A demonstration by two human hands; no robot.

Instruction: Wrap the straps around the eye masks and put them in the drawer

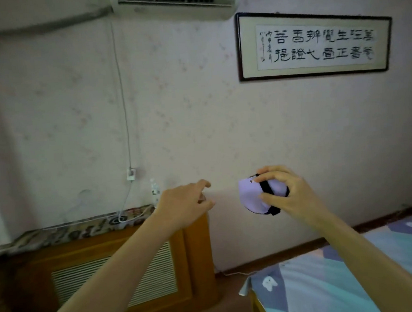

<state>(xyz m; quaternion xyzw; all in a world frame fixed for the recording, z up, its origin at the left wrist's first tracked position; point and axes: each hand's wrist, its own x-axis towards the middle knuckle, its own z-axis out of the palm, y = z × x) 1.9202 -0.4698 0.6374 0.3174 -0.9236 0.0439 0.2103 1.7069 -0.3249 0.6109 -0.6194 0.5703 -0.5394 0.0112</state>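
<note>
My right hand (286,196) holds a folded lilac eye mask (254,197) up in the air in front of the wall. A black strap (267,188) runs around the mask under my fingers. My left hand (186,207) is stretched forward to the left of the mask, fingers loosely curled and apart, holding nothing. A gap separates the two hands. No drawer shows in this view.
A wooden radiator cover (159,268) with a patterned cloth (71,232) on top stands low on the left. A bed with a blue patterned sheet (355,279) fills the lower right. A cable (124,112) hangs down the wall to a socket. A framed calligraphy (314,42) hangs above.
</note>
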